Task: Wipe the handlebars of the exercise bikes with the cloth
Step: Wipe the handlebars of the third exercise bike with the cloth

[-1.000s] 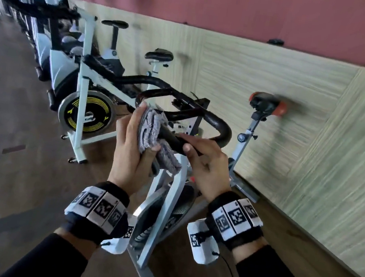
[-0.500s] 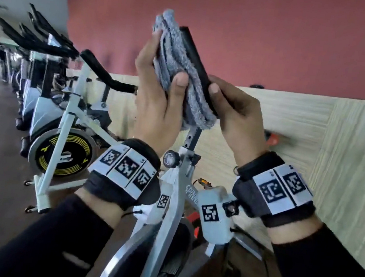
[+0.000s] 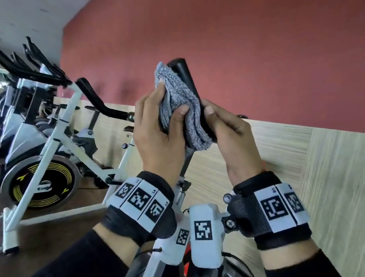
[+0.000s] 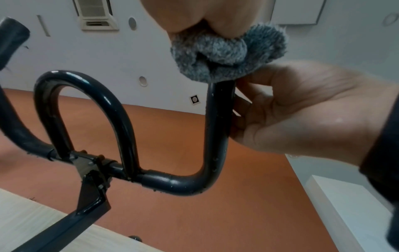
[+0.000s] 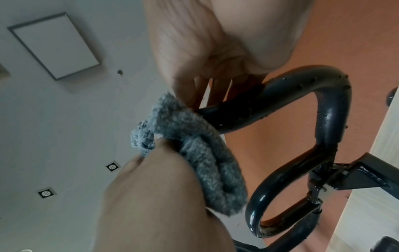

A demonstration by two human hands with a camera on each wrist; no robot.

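- A folded grey cloth [image 3: 182, 105] of thick, fuzzy terry pile is wrapped against the upright end of a glossy black tubular handlebar [image 3: 185, 76], just below the bar's blunt tip.
- The cloth is clasped by the left hand [image 3: 158, 139]: the thumb is pressed onto its front face and the fingers are curled round behind it, so that the grip is closed round the cloth and the bar inside it.
- From the left wrist view, the bunched cloth [image 4: 226, 54] is seen as soft rolled folds sitting on top of the smooth tube [image 4: 218, 127], which curves down into a rounded bend and joins a clamp and a second looped bar.
- Small droplets or specks are seen on the tube's shiny surface near that bend.
- The same tube is held by the right hand [image 3: 230, 135] just below the cloth, with the fingers and thumb curled round the bar; the cloth's lower edge is touched by this hand.
- From the right wrist view, the cloth [image 5: 200, 153] is seen between both hands, with the handlebar's looped black tubing [image 5: 323, 119] to its right.
- To the left of the handlebar, a row of white-framed exercise bikes [image 3: 47, 155] with black flywheels marked in yellow is lined along a pale wood-grain panelled wall [image 3: 335, 170] under a matte red upper wall.
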